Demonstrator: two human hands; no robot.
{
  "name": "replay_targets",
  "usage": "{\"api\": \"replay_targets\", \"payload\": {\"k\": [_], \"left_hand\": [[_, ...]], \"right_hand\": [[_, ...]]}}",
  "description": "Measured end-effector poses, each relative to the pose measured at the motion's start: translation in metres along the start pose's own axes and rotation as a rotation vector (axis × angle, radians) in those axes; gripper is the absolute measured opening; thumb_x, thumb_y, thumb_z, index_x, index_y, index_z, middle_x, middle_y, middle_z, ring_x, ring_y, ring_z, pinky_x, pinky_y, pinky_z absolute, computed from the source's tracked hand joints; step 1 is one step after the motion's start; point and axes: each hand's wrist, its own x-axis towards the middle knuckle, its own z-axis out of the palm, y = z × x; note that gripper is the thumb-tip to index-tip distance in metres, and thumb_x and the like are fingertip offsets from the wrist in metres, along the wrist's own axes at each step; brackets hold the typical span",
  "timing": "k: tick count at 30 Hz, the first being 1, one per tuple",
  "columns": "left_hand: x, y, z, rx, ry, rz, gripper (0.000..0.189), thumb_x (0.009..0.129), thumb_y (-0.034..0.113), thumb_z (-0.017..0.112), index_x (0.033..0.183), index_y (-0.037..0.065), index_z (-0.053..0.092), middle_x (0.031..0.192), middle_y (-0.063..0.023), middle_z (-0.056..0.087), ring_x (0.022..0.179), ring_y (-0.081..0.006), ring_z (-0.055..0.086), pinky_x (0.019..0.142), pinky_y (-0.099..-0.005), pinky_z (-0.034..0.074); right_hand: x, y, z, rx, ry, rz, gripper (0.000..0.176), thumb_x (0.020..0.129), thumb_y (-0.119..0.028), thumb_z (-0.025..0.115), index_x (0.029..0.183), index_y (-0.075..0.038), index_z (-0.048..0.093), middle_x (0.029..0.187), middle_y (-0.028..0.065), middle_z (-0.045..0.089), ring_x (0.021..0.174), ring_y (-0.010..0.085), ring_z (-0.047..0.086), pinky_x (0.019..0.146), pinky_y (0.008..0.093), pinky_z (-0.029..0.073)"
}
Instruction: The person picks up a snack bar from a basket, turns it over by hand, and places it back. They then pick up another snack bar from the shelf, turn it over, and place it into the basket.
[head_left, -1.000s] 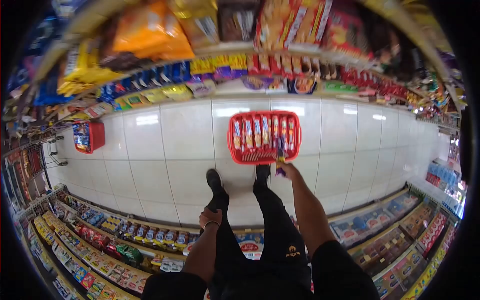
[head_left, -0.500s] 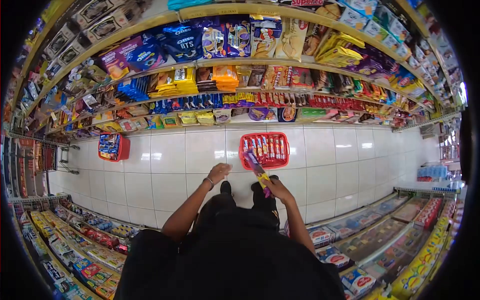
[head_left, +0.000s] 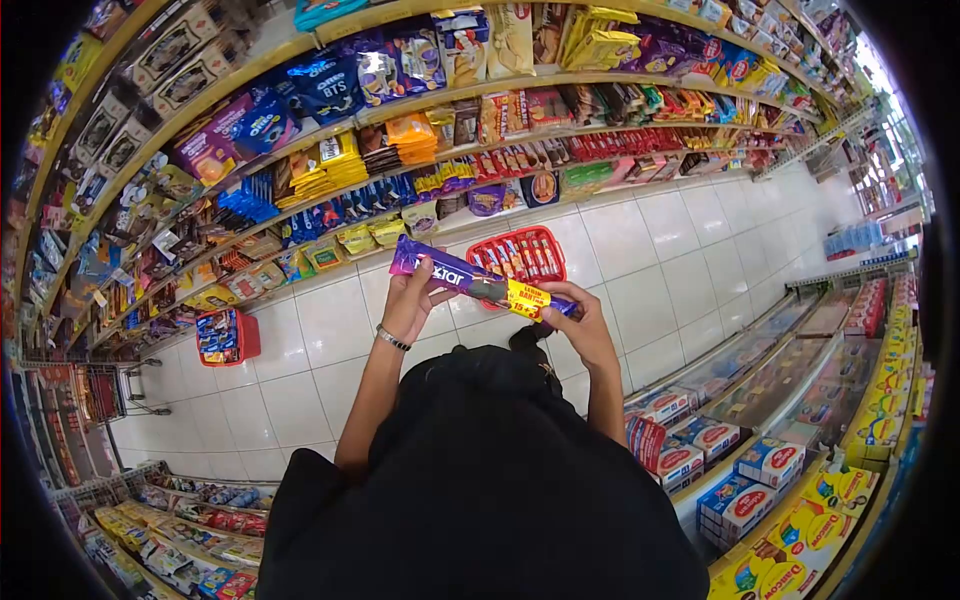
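Note:
A long purple and yellow snack pack [head_left: 480,285], lettered "XTAR" in part, is stretched between my two hands above the floor. My left hand [head_left: 411,300] pinches its left end, thumb on the printed face. At the other end, my right hand [head_left: 585,325] grips the pack beside its yellow label. Beyond the pack, a red basket [head_left: 562,262] on the tiles holds several red-wrapped snack packs [head_left: 520,256]. The pack covers part of the basket's near side.
Shelves of biscuits and snacks [head_left: 330,160] curve along the far side. A second red basket [head_left: 248,335] with blue packs stands on the floor at left. Behind me to the right are shelves with boxes [head_left: 740,500]. A wire cart [head_left: 100,390] stands far left.
The snack pack has risen toward me and turned from steep to nearly crosswise. My left hand, empty before, now holds its left end. The view has rotated.

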Motion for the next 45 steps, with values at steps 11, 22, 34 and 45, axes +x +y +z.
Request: {"api": "replay_targets", "payload": {"k": [11,22,34,45], "left_hand": [[-0.040,-0.002,-0.010,-0.121,-0.042,0.236,0.042,0.090,0.017,0.065,0.127,0.006,0.048,0.117,-0.0053,0.061,0.109,-0.0176,0.059,0.096,-0.0365,0.048],[-0.063,-0.004,-0.016,-0.145,-0.044,0.177,0.050,0.097,0.032,0.053,0.137,0.006,0.039,0.123,-0.0147,0.058,0.112,-0.0229,0.059,0.090,-0.0347,0.052],[-0.057,-0.007,0.004,-0.109,-0.020,0.194,0.030,0.097,0.022,0.054,0.120,0.003,0.050,0.122,-0.0169,0.060,0.101,-0.0218,0.064,0.084,-0.0323,0.055],[-0.045,-0.051,-0.007,-0.254,0.022,0.057,0.028,0.096,0.024,0.057,0.115,0.004,0.054,0.113,-0.0154,0.063,0.097,-0.0219,0.065,0.084,-0.0324,0.056]], "right_hand": [[0.007,-0.012,0.037,0.125,0.098,-0.014,0.028,0.095,-0.022,0.059,0.109,0.003,0.059,0.090,0.0084,0.064,0.072,0.0138,0.061,0.063,0.0280,0.051],[-0.019,-0.042,0.049,0.071,-0.373,0.023,0.037,0.091,-0.010,0.061,0.126,0.001,0.054,0.112,0.0094,0.061,0.092,0.0124,0.061,0.081,0.0251,0.051],[-0.032,-0.032,0.012,0.084,-0.104,-0.063,0.033,0.086,-0.006,0.068,0.114,0.001,0.054,0.097,0.0092,0.064,0.089,0.0151,0.065,0.083,0.0285,0.052],[-0.035,-0.005,0.006,0.044,-0.059,-0.001,0.032,0.088,-0.004,0.063,0.120,0.003,0.060,0.090,0.0063,0.067,0.084,0.0123,0.064,0.078,0.0253,0.051]]}}
